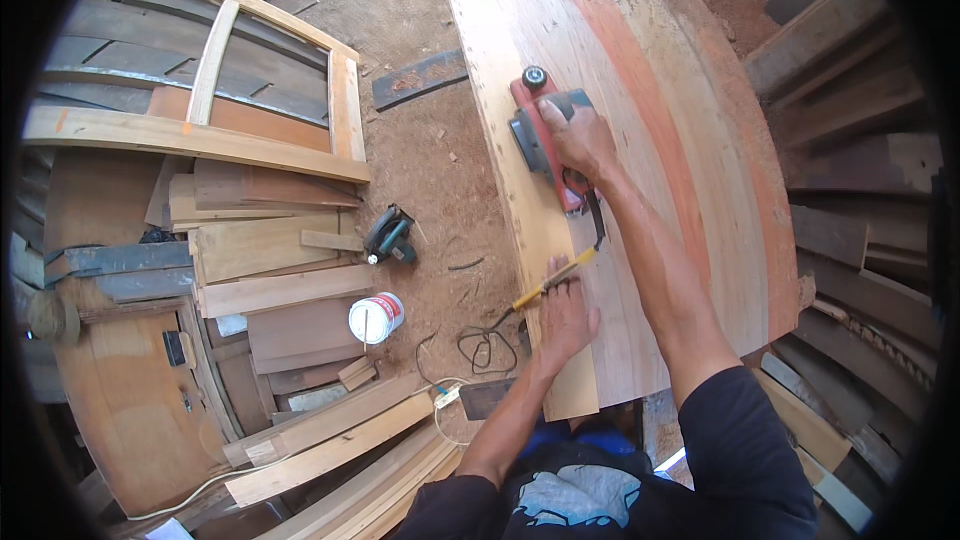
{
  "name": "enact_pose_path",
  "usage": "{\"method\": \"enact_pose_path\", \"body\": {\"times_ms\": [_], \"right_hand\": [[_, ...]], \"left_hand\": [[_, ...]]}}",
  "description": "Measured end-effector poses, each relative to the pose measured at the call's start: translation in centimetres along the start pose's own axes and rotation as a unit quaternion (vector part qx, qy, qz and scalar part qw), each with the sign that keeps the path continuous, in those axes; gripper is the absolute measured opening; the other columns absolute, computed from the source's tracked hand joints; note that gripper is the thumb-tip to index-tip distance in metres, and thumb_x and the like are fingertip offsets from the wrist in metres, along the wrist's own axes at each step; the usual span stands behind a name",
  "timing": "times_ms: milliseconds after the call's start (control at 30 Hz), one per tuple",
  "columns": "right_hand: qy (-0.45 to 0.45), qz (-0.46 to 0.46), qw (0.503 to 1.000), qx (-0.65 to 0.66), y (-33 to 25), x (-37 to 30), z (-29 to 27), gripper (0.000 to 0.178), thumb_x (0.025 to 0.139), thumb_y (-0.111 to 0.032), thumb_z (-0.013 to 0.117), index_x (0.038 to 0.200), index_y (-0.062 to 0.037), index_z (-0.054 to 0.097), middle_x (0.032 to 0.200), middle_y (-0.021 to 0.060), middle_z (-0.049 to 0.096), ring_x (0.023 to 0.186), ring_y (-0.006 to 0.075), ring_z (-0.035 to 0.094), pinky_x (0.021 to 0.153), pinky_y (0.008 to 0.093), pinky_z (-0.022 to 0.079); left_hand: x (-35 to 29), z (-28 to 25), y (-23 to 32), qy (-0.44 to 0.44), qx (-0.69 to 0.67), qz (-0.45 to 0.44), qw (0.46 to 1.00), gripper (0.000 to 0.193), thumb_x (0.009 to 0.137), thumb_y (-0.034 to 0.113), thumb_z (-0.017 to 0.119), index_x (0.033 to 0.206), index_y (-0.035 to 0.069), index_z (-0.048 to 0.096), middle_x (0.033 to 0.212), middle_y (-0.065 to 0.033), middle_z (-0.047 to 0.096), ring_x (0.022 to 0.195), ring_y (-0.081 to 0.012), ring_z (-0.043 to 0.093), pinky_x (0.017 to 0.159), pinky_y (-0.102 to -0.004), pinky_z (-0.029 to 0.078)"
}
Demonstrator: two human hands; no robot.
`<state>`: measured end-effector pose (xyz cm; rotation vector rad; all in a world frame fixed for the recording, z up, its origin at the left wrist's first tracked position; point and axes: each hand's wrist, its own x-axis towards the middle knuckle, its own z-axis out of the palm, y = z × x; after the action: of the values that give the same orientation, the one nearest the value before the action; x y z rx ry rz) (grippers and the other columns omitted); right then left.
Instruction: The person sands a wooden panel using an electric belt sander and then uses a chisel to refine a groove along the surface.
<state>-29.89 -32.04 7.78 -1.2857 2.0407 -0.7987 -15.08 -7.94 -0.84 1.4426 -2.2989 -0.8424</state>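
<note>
My right hand (583,140) is wrapped round the handle of a red and dark grey electric planer (537,143) with a black front knob. The planer rests near the left side of a wide wooden panel (640,240) made of pale and reddish boards. Lower down, my left hand (568,322) lies on the panel near its left edge, fingers stretched forward. A power cord with a yellow section (530,296) runs from the planer's rear across these fingers. It then drops off the panel toward the floor.
On the sawdust-covered floor to the left sit a green circular saw (390,237) and a white bucket (377,318). A wooden frame (210,70) lies over stacked boards farther left. Cord loops (487,348) and a power strip (447,396) lie below. Planks (860,150) line the right side.
</note>
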Motion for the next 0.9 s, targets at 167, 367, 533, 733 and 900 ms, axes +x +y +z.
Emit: {"method": "enact_pose_path", "body": {"times_ms": [167, 367, 533, 733, 900], "right_hand": [[-0.033, 0.007, 0.999, -0.001, -2.2, 2.1, 0.0, 0.075, 0.092, -0.069, 0.053, 0.111, 0.0016, 0.073, 0.104, 0.0318, 0.071, 0.104, 0.0447, 0.07, 0.09, 0.049, 0.053], [-0.017, -0.003, 1.0, 0.005, -2.4, 6.1, 0.3, 0.076, 0.092, -0.07, 0.053, 0.109, 0.0016, 0.074, 0.104, 0.0298, 0.072, 0.104, 0.0433, 0.07, 0.09, 0.0484, 0.053], [-0.009, -0.03, 0.999, 0.035, -4.0, 8.1, 1.3, 0.076, 0.094, -0.068, 0.054, 0.104, 0.0051, 0.073, 0.1, 0.0336, 0.07, 0.101, 0.0469, 0.069, 0.087, 0.0501, 0.053], [0.002, -0.037, 0.999, 0.025, -4.5, 11.9, 2.0, 0.081, 0.095, -0.07, 0.053, 0.104, 0.0093, 0.071, 0.1, 0.037, 0.069, 0.102, 0.0498, 0.068, 0.086, 0.0503, 0.054], [-0.002, -0.036, 0.999, -0.021, -5.2, 15.7, 2.8, 0.071, 0.096, -0.067, 0.054, 0.102, 0.0014, 0.074, 0.088, 0.026, 0.073, 0.094, 0.0399, 0.073, 0.084, 0.046, 0.054]], "left_hand": [[3.6, 0.3, -1.3, 0.047, 0.042, -0.018, 0.998, 0.091, 0.079, 0.018, 0.07, 0.15, -0.017, 0.025, 0.159, -0.0394, 0.021, 0.151, -0.0544, 0.015, 0.123, -0.0608, 0.016], [9.6, 0.2, -2.0, 0.068, 0.052, -0.066, 0.994, 0.094, 0.083, 0.026, 0.065, 0.154, -0.016, 0.019, 0.162, -0.038, 0.015, 0.153, -0.0523, 0.01, 0.125, -0.0588, 0.007], [14.3, 0.3, -3.5, 0.165, 0.091, -0.071, 0.979, 0.095, 0.084, 0.03, 0.063, 0.154, -0.016, 0.019, 0.163, -0.0375, 0.014, 0.154, -0.0525, 0.006, 0.126, -0.0576, 0.004], [18.7, -0.3, -0.9, 0.067, 0.172, -0.174, 0.967, 0.091, 0.089, 0.037, 0.057, 0.153, -0.017, 0.022, 0.163, -0.0367, 0.016, 0.154, -0.0521, 0.006, 0.125, -0.0609, 0.004], [19.3, -1.7, 0.3, 0.025, 0.167, -0.158, 0.973, 0.091, 0.091, 0.039, 0.057, 0.154, -0.016, 0.021, 0.163, -0.0355, 0.016, 0.154, -0.0517, 0.007, 0.124, -0.063, 0.004]]}}
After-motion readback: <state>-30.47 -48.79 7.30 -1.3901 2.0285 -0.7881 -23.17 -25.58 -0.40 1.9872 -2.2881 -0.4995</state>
